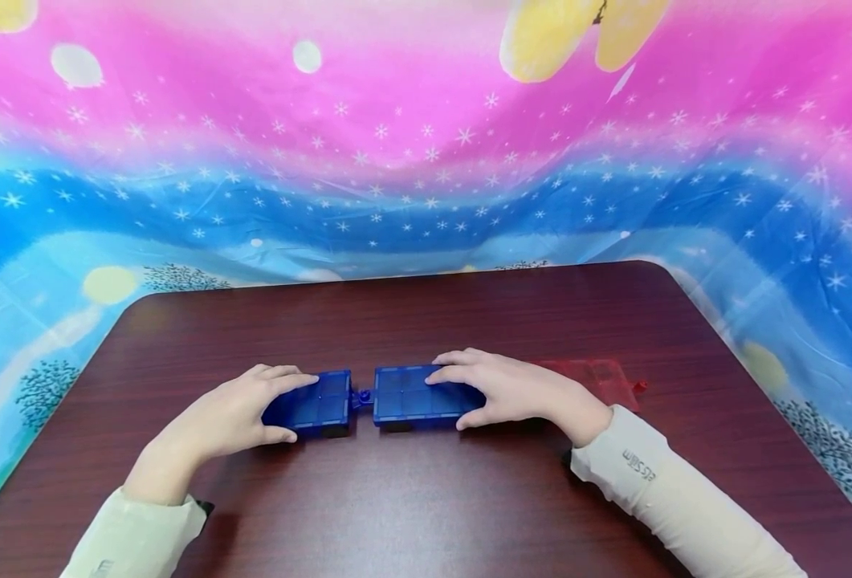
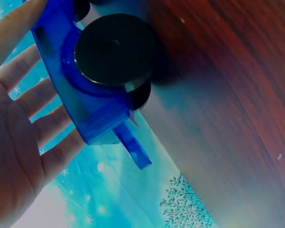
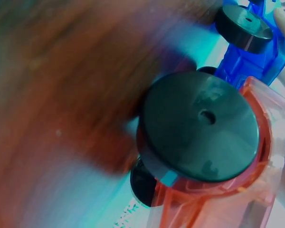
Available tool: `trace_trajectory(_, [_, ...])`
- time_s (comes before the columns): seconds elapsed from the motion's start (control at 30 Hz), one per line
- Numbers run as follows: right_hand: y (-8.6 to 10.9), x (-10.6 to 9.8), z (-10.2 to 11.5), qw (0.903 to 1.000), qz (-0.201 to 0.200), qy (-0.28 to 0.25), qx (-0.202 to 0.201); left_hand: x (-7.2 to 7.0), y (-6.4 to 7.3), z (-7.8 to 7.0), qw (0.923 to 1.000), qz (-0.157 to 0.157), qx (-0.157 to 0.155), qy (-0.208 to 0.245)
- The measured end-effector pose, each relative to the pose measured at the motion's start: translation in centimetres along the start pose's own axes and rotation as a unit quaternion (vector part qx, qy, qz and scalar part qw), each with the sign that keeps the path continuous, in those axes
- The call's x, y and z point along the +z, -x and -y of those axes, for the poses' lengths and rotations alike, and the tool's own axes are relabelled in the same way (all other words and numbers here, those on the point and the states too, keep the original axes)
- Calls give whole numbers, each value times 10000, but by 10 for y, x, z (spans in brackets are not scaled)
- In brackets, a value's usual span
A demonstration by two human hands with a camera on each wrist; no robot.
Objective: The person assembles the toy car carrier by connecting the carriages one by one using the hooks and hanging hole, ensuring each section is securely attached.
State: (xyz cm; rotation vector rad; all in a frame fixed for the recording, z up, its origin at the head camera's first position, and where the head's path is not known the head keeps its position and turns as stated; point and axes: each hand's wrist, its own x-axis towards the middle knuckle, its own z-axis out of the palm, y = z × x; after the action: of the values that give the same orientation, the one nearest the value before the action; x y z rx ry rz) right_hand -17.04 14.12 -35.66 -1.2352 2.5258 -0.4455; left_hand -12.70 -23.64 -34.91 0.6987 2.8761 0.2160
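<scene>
Two translucent blue toy car bases lie in line on the table, joined or nearly so at a small blue hitch (image 1: 362, 397). My left hand (image 1: 234, 409) holds the left blue car base (image 1: 332, 399), thumb on its near side and fingers over the far side. Its black wheel (image 2: 116, 50) fills the middle of the left wrist view, with a blue tab below. My right hand (image 1: 501, 389) grips the right blue car base (image 1: 400, 395) by its right part. A translucent red car base (image 1: 599, 377) sits behind my right wrist, partly hidden by it.
The dark wooden table (image 1: 426, 498) has rounded far corners. Behind it hangs a pink and blue patterned cloth (image 1: 411, 160) that also falls along both sides. A small red hitch (image 1: 640, 387) sticks out at the red base's right end.
</scene>
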Motion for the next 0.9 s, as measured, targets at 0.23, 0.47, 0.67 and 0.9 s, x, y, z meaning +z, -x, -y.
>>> trace_trajectory(0.23, [7,-2,-4,9998,-95,131,62,1,1,1,10000,-56,23,-36])
trace_trajectory(0.47, [23,-5,-13,9987,-432,249,105,1,1,3,9999,-94,17,-59])
trace_trajectory(0.67, [43,-12,-24,9947,-940,373,179,-1,4,3,9999,-138,33,-79])
trace_trajectory(0.9, [75,-31,-46,9805,-1721,842,423,-17,6,11,9994,-336,64,-69])
